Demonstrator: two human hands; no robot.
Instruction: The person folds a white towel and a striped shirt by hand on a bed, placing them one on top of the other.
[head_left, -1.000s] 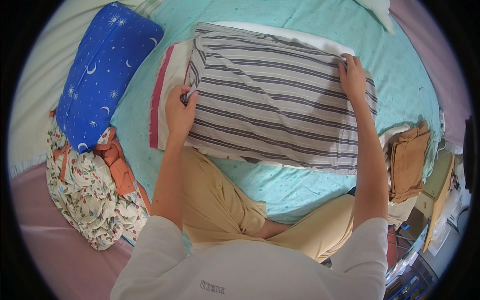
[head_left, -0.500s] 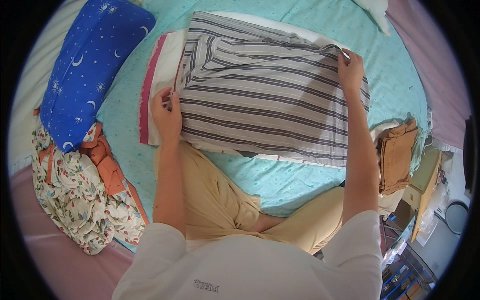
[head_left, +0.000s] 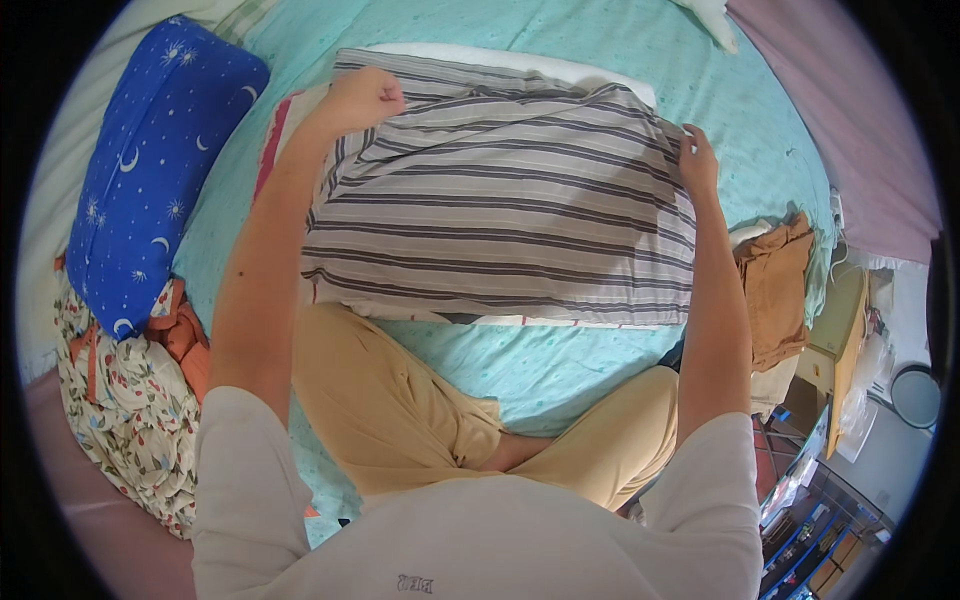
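Observation:
A grey-and-white cloth with dark stripes lies spread in front of me, several creases running toward its upper left. My left hand reaches over the cloth's upper left part, its fingers curled closed on the fabric. The forearm crosses the left edge. At the upper right edge is my right hand, fingers slightly bent and apart, touching or very near the fabric. Beneath the striped cloth, a white layer shows along the far side, and a pink-red border sticks out at the left.
A blue pillow with moons and stars lies at the left, above a crumpled fruit-print cloth with orange trim. Folded brown clothing sits at the right. Everything rests on a turquoise sheet. My crossed legs are close to the cloth's near edge.
My left hand has moved from the cloth's left edge up and over its upper left part. My right hand has loosened from the upper right corner, and the fabric there lies lower.

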